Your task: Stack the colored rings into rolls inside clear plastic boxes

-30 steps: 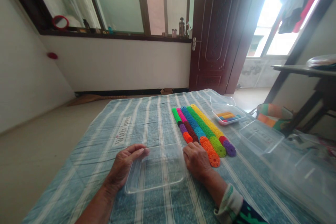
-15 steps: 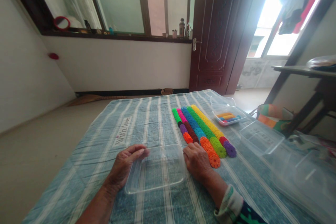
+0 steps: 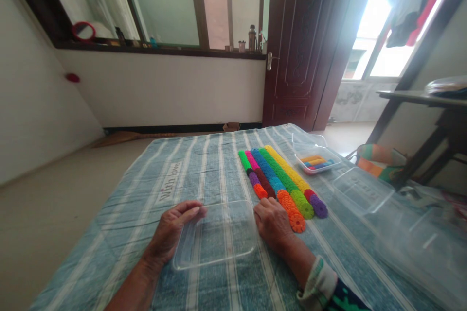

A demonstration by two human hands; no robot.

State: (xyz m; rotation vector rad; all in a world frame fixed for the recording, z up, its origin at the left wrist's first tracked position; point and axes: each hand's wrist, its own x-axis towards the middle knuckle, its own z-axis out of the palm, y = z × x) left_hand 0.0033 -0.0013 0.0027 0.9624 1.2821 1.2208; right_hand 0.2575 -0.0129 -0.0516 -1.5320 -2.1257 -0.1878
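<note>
A clear plastic container (image 3: pixel 219 238), rectangular with rounded corners, is between my two hands over the striped bedspread. My left hand (image 3: pixel 170 231) pinches its far left edge between thumb and fingers. At the opposite side, my right hand (image 3: pixel 273 221) has its fingers curled and closed on the container's right rim. Just beyond my right hand lie overlapping rows of toothed plastic discs, among them a yellow row (image 3: pixel 286 167), a green row (image 3: pixel 279 172) and orange discs (image 3: pixel 292 211). Whether the clear piece touches the bedspread, I cannot tell.
A clear box (image 3: pixel 317 163) with yellow, blue and red pieces stands open at the far right of the bedspread (image 3: pixel 182 155). Nearer are another clear container (image 3: pixel 363 189) and a larger transparent one (image 3: pixel 423 248). A dark table (image 3: pixel 419 97) stands beyond the right side.
</note>
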